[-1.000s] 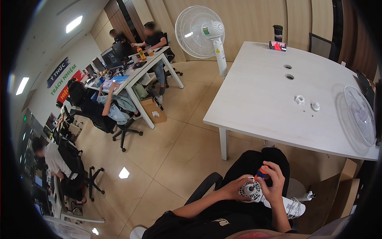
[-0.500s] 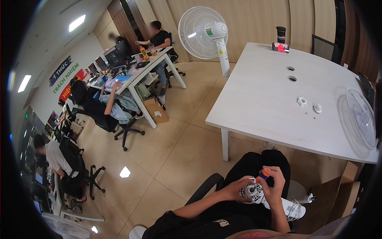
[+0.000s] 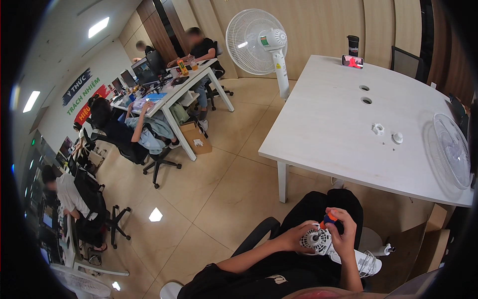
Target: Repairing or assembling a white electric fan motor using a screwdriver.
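Observation:
A white fan motor head (image 3: 315, 239) with a slotted round front lies over my lap, its dark shaft hub in the middle. My left hand (image 3: 294, 238) is wrapped round its left side. In my right hand (image 3: 344, 233) is an orange and blue screwdriver handle (image 3: 328, 219), gripped just above the housing's upper right edge. The screwdriver's tip is hidden. From the head a white fan body (image 3: 352, 255) runs to the lower right, with a grey cord (image 3: 368, 263) coiled round it.
Ahead is a white table (image 3: 318, 119) holding a plastic nut (image 3: 378, 129), a white knob (image 3: 397, 138), a phone (image 3: 352, 61) and a fan guard (image 3: 451, 149). A cardboard box (image 3: 430, 239) stands at right. A standing fan (image 3: 259, 42) and several people at desks are farther off.
The view has shifted slightly. Both hands keep their holds on the motor head and the screwdriver, with the handle tilted a little differently.

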{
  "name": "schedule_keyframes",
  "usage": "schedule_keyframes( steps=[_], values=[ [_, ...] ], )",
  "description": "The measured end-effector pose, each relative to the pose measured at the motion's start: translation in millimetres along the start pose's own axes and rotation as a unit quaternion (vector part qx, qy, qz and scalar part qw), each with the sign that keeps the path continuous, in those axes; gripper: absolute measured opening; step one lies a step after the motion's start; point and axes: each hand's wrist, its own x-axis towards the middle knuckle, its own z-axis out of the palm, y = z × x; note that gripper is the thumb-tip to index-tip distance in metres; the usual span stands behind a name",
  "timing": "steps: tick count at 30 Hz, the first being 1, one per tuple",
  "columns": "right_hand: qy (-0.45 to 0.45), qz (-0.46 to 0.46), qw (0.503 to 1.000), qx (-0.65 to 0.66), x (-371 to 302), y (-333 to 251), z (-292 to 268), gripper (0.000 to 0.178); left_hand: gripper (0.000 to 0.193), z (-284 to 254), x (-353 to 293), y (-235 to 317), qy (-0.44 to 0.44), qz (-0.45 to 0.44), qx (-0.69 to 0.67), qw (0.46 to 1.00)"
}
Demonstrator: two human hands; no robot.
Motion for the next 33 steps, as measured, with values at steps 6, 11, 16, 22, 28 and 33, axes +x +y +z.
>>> schedule_keyframes(
  steps=[6, 11, 16, 22, 28, 33],
  values=[
    [0.004, -0.021, 1.000, -0.020, 3, -4, 0, 0.040, 0.083, 0, -1, -1, -0.001, -0.008, 0.004, 1.000],
    [0.026, -0.015, 0.998, -0.054, -1, -2, 2, 0.042, 0.078, 2, 1, -2, 0.017, 0.016, 0.013, 1.000],
    [0.040, 0.058, 0.997, 0.003, -2, -6, 4, 0.046, 0.078, 1, 1, 0, 0.013, -0.001, 0.015, 1.000],
    [-0.018, 0.123, 0.984, 0.128, -3, 8, -2, 0.046, 0.079, 2, 1, -3, 0.015, 0.009, 0.022, 1.000],
    [-0.008, 0.137, 0.983, 0.120, -6, 10, 1, 0.046, 0.080, 1, 1, -1, 0.012, 0.001, 0.030, 0.999],
    [0.035, 0.158, 0.976, 0.144, -7, 4, 4, 0.048, 0.080, 2, 0, -2, 0.010, -0.008, 0.024, 1.000]
  ],
)
